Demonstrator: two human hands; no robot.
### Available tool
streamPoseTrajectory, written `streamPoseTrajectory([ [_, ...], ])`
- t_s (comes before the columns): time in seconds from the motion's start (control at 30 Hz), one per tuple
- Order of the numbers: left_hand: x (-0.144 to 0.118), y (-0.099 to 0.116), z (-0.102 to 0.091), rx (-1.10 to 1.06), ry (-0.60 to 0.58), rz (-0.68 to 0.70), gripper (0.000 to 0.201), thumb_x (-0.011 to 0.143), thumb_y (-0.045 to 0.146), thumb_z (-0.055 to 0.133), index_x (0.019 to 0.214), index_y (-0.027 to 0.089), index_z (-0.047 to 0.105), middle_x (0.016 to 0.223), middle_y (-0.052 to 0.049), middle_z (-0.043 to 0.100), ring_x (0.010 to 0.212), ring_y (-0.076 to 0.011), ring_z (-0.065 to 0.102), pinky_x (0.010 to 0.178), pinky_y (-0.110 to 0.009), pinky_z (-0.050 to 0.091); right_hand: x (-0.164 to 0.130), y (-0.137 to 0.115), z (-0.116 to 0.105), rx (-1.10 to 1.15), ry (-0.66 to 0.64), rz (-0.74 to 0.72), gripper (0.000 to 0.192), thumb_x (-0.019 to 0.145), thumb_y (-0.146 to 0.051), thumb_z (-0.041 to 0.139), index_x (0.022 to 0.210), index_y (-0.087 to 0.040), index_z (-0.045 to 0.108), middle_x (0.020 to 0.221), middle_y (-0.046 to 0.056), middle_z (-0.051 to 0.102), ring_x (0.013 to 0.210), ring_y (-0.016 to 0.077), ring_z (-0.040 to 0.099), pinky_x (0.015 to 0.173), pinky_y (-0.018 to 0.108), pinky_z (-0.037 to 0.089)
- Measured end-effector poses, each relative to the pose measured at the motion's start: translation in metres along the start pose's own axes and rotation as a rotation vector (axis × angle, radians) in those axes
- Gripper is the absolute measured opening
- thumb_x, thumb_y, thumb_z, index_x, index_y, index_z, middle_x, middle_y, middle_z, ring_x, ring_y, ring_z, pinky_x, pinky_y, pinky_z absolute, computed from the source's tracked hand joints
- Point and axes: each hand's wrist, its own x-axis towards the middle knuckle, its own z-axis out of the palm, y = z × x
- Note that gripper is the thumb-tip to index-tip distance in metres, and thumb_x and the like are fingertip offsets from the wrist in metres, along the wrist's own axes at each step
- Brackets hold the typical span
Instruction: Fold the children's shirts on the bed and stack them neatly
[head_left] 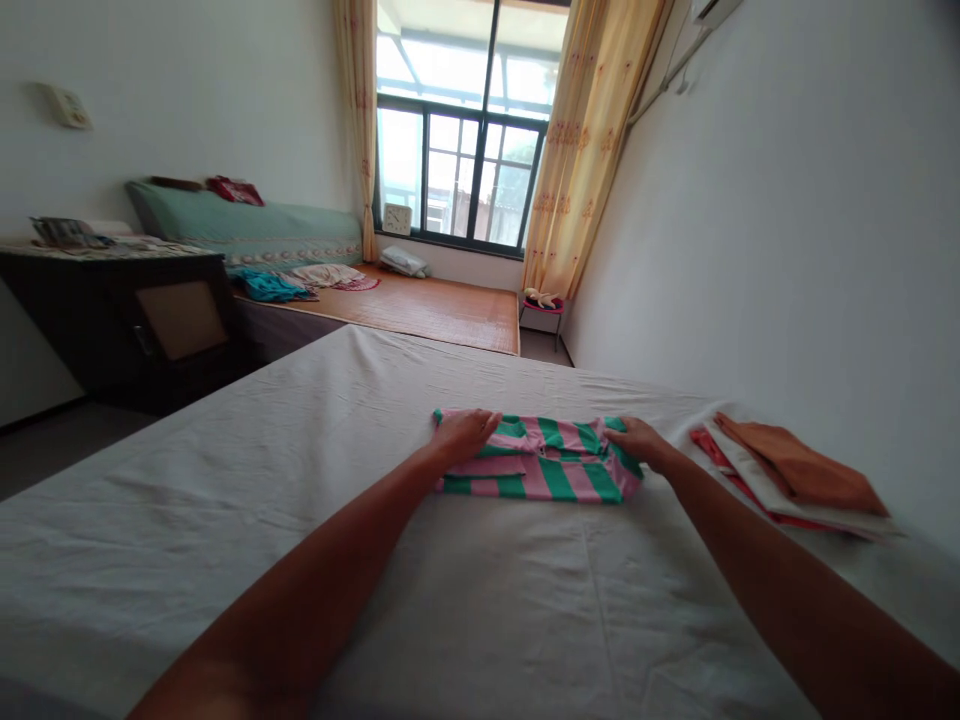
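- A folded garment in pink and green stripes [540, 462] is laid on the white bed sheet [300, 480], near the middle of the bed and straight ahead of the person.
- Its long axis is run from left to right, across the line of both forearms; its stripes are seen partly upright and partly slanted where the folds overlap.
- The left hand [463, 434] is pressed flat on the garment's left end, fingers spread and slightly curled over the edge; nothing is clamped in it.
- The right hand [636, 440] is laid on the right end, fingers together and pointing inward over the cloth; whether a fold is pinched under it cannot be told.
- Both hands are in touch with the garment, one at each end, so neither is nearer than the other; the bulk of the cloth is left between them.
- A small stack of folded cloths [787, 478] is set just to the right of the right hand, an orange piece on top, a white one and a red one under it; it is apart from the striped garment.
- Farther off, a second bed with a green cover [247, 228], a dark cabinet [120, 320] and a window with yellow curtains [592, 140] are seen.
- A square clock [397, 219] is stood on the sill; its face cannot be read.
- No brand, label or writing is legible anywhere.
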Motion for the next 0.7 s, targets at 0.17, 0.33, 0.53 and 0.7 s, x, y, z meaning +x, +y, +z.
streamPoseTrajectory([
  [0.17, 0.014, -0.041, -0.019, -0.568, 0.338, -0.238, 0.063, 0.091, 0.057, 0.026, 0.090, 0.013, 0.071, 0.092, -0.013, 0.073, 0.088, -0.0214, 0.068, 0.082, -0.034, 0.050, 0.001, -0.093, 0.022, 0.633, -0.181, -0.103, 0.031, 0.068, -0.043, 0.068, 0.081, -0.018, 0.056, 0.057, -0.002, 0.057, 0.044, 0.0103, 0.049, 0.038, 0.020, 0.038],
  [0.33, 0.010, -0.053, -0.022, -0.784, 0.419, -0.331, 0.063, 0.086, 0.061, 0.034, 0.086, 0.009, 0.070, 0.089, -0.015, 0.073, 0.081, -0.0223, 0.069, 0.072, -0.034, 0.052, -0.008, -0.177, 0.074, 0.716, -0.256, -0.148, 0.027, 0.068, -0.037, 0.071, 0.076, -0.018, 0.053, 0.051, -0.006, 0.050, 0.039, 0.0073, 0.044, 0.033, 0.017, 0.034],
  [0.53, 0.009, -0.051, -0.028, -0.735, 0.518, -0.312, 0.062, 0.088, 0.059, 0.031, 0.081, 0.010, 0.069, 0.084, -0.013, 0.073, 0.078, -0.0208, 0.069, 0.071, -0.033, 0.052, -0.017, -0.208, 0.102, 0.818, -0.493, -0.218, 0.033, 0.076, -0.043, 0.068, 0.093, -0.018, 0.056, 0.077, 0.001, 0.064, 0.056, 0.0096, 0.058, 0.048, 0.021, 0.050],
  [0.7, 0.010, -0.034, -0.041, -0.576, 0.636, -0.248, 0.064, 0.092, 0.053, 0.021, 0.081, 0.012, 0.069, 0.081, -0.011, 0.072, 0.081, -0.0198, 0.068, 0.075, -0.032, 0.051, -0.006, -0.187, 0.087, 0.644, -0.278, -0.339, 0.030, 0.089, -0.044, 0.049, 0.088, -0.016, 0.061, 0.082, 0.006, 0.068, 0.065, 0.0125, 0.062, 0.056, 0.023, 0.050],
])
